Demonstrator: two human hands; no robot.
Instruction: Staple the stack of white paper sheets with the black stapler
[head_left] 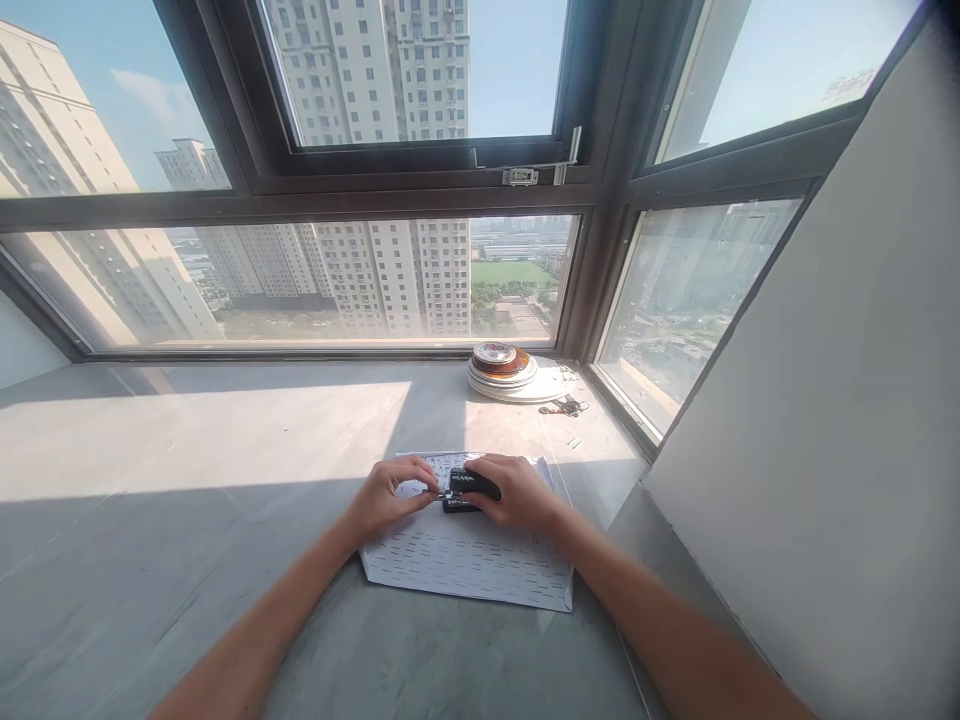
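Note:
My right hand [517, 492] is wrapped round a small black stapler [465, 482] with white lettering, its two jaws lying one above the other. The thumb and forefinger of my left hand [394, 494] are pinched together at the stapler's left end. What they hold there, if anything, is too small to name. Beneath both hands lies a white sheet of paper [472, 565] covered with rows of short dark dashes. Its far part carries small dark specks, and the hands and stapler hide some of the middle.
A stack of round plates or lids [504, 372] stands by the window corner, with a small bunch of keys or cord [564, 407] in front. Dark window frames [420, 203] border the grey stone sill [187, 560]. A white wall [825, 400] rises at right.

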